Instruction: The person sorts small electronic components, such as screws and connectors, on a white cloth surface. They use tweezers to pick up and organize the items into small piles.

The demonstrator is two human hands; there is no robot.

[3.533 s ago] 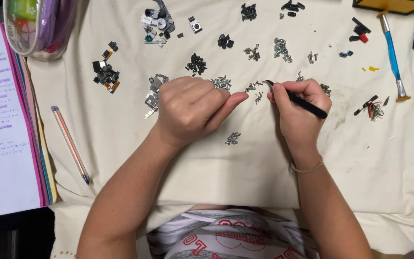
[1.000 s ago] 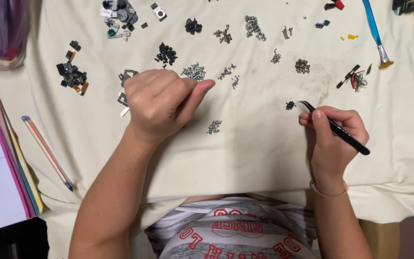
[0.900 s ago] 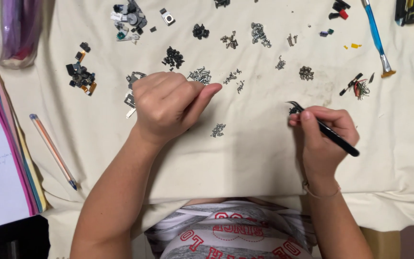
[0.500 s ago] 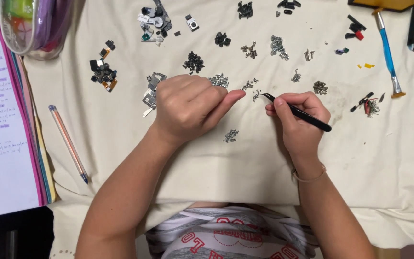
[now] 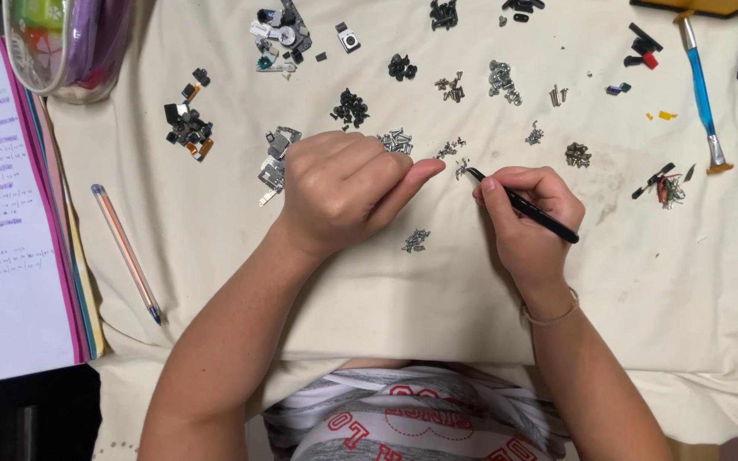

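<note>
Right hand (image 5: 530, 213) pinches black tweezers (image 5: 524, 206) pen-style; tip points up-left, at a small screw cluster (image 5: 459, 166) on the cloth (image 5: 215, 213). Left hand (image 5: 343, 188) is a loose fist, knuckles up, thumb out toward the tweezers' tip, resting on cloth; can't tell if anything is inside it. Another screw pile (image 5: 416, 241) lies between the hands, just below the left thumb.

Cream cloth covers the bench, w/ many small sorted piles: dark parts (image 5: 188, 126) upper left, metal bits (image 5: 277, 158) just left of the left hand, screw heaps (image 5: 501, 81) along the top. Blue-handled tool (image 5: 700, 90) upper right, slightly tilted. Red/black bits (image 5: 664, 183) right of the right hand, well apart.

Pen (image 5: 125, 252) lies diagonal on the left. White sheet (image 5: 6, 222) w/ handwritten lines and pink/purple highlighted rows at left edge, on pink and green folders. Clear pouch (image 5: 66, 43) w/ coloured items top left.
</note>
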